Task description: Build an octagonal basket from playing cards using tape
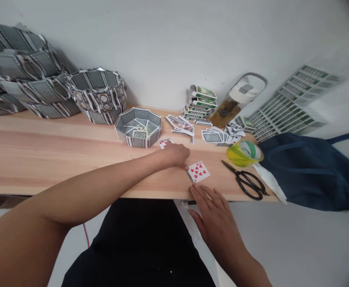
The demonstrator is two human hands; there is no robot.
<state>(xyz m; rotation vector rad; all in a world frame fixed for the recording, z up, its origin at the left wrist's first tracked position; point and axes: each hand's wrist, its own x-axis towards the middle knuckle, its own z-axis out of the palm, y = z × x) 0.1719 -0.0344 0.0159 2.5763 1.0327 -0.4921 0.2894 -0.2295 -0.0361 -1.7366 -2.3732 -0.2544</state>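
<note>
Card [200, 172] lies flat, the table [42, 159] probably bracing it — left hand [176, 154] half-curled, grip hidden from me; right hand [214, 211] loosely spread, gripping nothing.

Lidded bottle [224, 113] is standing near the wall [162, 52]. Dark blue bag [312, 171] is lying at right; black-handled scissors [238, 173] are resting near a yellow tape roll [236, 154].

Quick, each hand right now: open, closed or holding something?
Left hand: curled at the left edge of the nearer hearts card; can't tell if pinching.
Right hand: open, fingers extended by that card's near corner.
</note>
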